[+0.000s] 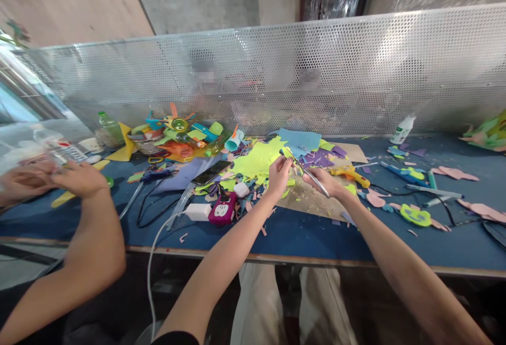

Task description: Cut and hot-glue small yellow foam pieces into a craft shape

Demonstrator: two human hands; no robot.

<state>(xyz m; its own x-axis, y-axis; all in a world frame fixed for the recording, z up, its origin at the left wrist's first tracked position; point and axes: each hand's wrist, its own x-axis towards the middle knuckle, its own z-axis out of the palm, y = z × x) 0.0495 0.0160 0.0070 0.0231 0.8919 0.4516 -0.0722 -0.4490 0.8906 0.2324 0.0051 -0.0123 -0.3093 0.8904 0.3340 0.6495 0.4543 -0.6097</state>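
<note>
The left hand (280, 174) has its grip clamped on a green piece (286, 151), probably to keep it steady by the metal tool (317, 183), clamped in the right hand (327, 181); both are above the desk (300, 239).

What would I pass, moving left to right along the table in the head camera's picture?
Green bottle → white charger → magenta adapter → the person's left hand → their right hand → white bottle → green-and-pink craft piece at the right edge.
</note>
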